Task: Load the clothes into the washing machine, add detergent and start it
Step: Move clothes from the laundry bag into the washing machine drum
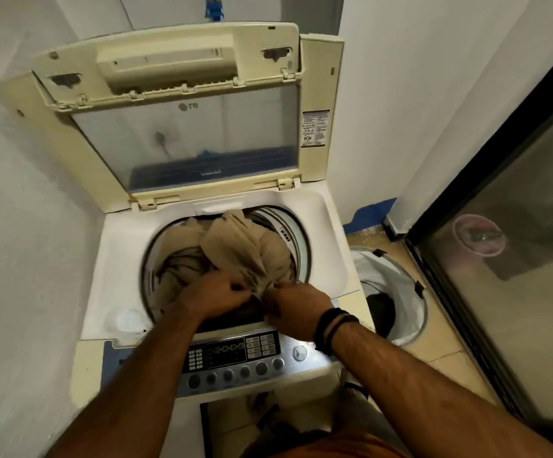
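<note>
Both hands, left hand [217,292] and right hand [296,307], grip beige cloth [248,249] inside LG washer [329,233].

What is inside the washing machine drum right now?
Beige clothes fill the drum, bunched by the left hand and right hand. Anything beneath them is covered.

Both hands [258,300] grip beige cloth [245,246] inside the washing machine [116,259].
</note>
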